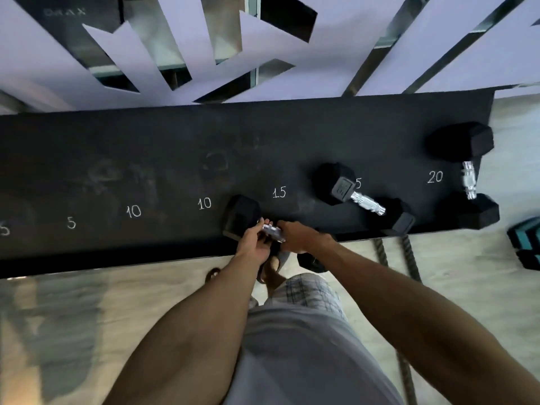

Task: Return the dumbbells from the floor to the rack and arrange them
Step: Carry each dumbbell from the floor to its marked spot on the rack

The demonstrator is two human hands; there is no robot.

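A black hex dumbbell (241, 216) with a chrome handle hangs over the front edge of the black rack shelf (146, 159). Its far head sits between the chalk marks "10" and "15"; its near head (311, 260) is off the edge, below my right wrist. My left hand (254, 239) and my right hand (295, 236) both grip the handle side by side. A second dumbbell (363, 197) lies slanted on the shelf by another "15" mark. At the shelf's right end, beside the "20" mark, lies a larger dumbbell (467, 168).
Chalk numbers 5, 5, 10, 10, 15, 15, 20 run along the shelf's front. A thick rope (409, 258) hangs down on the right. Teal and black blocks (526, 241) sit at the right edge. My sandalled foot (271, 271) stands under the shelf edge.
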